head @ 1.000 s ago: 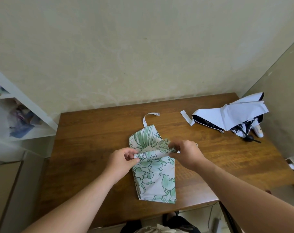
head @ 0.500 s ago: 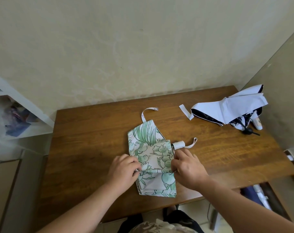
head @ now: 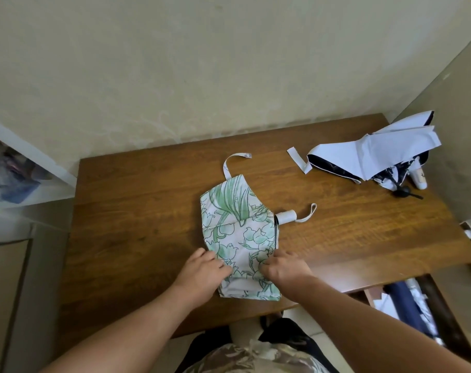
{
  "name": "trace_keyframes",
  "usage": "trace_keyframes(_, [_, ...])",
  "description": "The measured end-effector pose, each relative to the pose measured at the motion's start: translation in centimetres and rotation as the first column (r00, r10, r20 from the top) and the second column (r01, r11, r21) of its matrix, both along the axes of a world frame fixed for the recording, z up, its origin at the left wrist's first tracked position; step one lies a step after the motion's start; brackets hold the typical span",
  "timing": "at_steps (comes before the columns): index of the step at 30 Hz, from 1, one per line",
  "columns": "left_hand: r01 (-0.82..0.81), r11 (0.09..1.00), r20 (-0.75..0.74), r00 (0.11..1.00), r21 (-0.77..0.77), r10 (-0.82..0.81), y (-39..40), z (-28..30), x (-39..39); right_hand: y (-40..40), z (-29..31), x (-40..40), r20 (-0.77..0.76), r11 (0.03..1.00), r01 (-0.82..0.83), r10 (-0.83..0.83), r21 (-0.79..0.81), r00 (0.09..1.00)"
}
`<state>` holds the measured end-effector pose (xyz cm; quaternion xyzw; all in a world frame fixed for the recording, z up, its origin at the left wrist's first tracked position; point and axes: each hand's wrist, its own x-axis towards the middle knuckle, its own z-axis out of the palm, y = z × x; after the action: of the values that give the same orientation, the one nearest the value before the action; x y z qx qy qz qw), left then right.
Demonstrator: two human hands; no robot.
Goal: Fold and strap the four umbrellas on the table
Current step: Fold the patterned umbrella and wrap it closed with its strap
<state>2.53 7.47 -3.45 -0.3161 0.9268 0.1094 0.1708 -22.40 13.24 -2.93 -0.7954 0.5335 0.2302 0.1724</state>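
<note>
Both hands, left hand (head: 202, 270) and right hand (head: 284, 267), press curled fingers onto the floral umbrella (head: 239, 238) at the wooden table (head: 137, 211)'s near-middle, apparently flattening its folds before strapping.

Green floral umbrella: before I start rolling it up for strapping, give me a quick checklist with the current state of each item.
1. Green floral umbrella lies flat on the table: ok.
2. Left hand and right hand both on the near part of the canopy: ok.
3. Closing strap free and lying beyond the far edge, not trapped in the folds: ok.
4. White handle sticks out on the right with its wrist loop clear: ok.
5. Pleats all aligned underneath: cannot tell.
6. White umbrella lies apart, far right, still loose: ok, not in the way.
</note>
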Motion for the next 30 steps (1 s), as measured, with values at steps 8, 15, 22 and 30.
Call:
trace_keyframes(8, [-0.114,0.988,-0.084,0.989,0.105,0.123,-0.2,-0.8,-4.3,-0.6,-1.3,0.6,-0.041,0.997,-0.022,0.025,0.068,0.999])
trace_keyframes(15, [-0.250,0.952,0.092,0.967,0.178,0.237,-0.7,-1.8,-5.9,-1.1,-1.7,0.5,-0.105,0.990,0.021,-0.006,0.138,0.994])
trace_keyframes(22, [-0.148,0.989,0.137,0.980,0.012,0.144,0.1,-2.0,-5.1,-2.2,-0.5,1.8,-0.067,0.977,0.065,-0.053,0.201,0.996])
trace_keyframes(30, [-0.011,0.998,0.134,0.991,0.062,0.002,2.3,-4.0,-1.8,-2.6,-2.9,3.9,0.134,0.989,0.146,-0.143,-0.012,0.981])
